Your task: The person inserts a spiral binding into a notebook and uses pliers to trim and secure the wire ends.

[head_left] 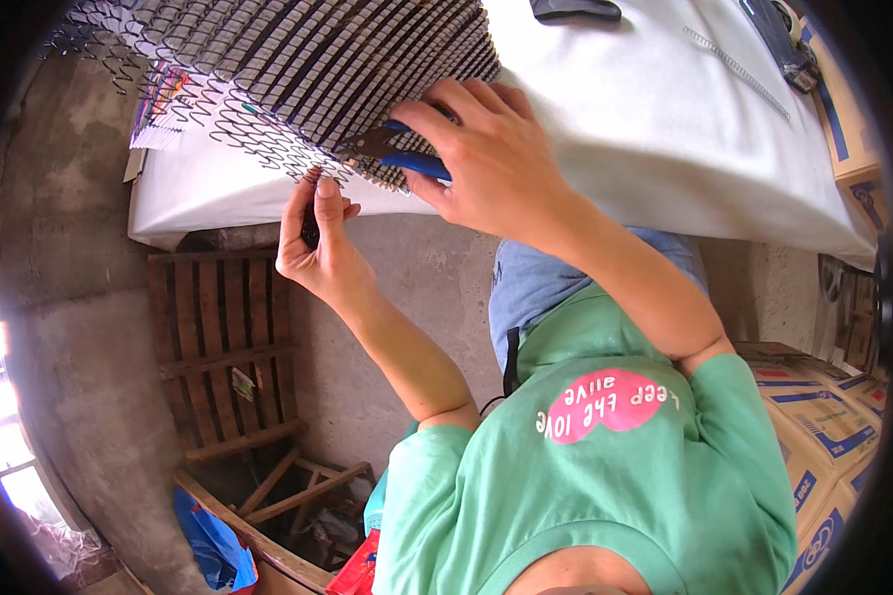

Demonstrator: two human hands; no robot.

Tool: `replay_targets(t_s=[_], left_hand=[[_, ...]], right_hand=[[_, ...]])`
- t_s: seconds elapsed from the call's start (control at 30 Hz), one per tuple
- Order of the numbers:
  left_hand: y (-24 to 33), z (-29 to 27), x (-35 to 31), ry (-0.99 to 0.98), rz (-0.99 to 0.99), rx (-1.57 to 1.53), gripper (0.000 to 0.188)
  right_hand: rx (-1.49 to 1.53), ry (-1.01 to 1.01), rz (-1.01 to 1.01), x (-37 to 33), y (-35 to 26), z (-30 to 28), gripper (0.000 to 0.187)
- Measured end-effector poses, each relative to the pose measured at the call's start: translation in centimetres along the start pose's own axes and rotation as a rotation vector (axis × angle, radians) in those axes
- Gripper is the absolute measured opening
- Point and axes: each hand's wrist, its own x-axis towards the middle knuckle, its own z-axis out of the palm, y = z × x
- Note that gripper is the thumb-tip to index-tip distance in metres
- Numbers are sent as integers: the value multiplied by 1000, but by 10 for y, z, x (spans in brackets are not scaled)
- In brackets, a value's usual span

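Observation:
A stack of notebooks bound with black spiral coils [337,59] lies at the table's near left edge, bindings facing up in rows. Loose ends of the coils [253,134] stick out past the stack's lower left side. My right hand [501,164] is closed around cutting pliers with blue handles [417,162], their dark jaws at the stack's near corner. Just below the jaws, my left hand [327,248] pinches the end of a black wire coil between thumb and fingers. Something dark also shows in its palm, too hidden to name.
A white cloth [645,129] covers the table. On it lie a loose coil [739,71], a dark object [575,8] and a black tool [779,45]. Cardboard boxes [824,416] stand at the right. A wooden slatted frame [223,327] leans by the wall below left.

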Motion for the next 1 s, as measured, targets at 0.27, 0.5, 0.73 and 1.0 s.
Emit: replay_targets(t_s=[0.27, 0.5, 0.73, 1.0], left_hand=[[-4, -2, 2, -5, 20, -11, 19], [-4, -3, 1, -12, 22, 4, 18], [-3, 3, 1, -1, -59, -215, 25], [10, 1, -2, -17, 6, 13, 34]], right_hand=[[-39, -32, 2, 2, -4, 0, 43], [-60, -52, -7, 0, -4, -1, 39], [117, -168, 46, 4, 0, 7, 28], [71, 12, -30, 5, -2, -9, 31]])
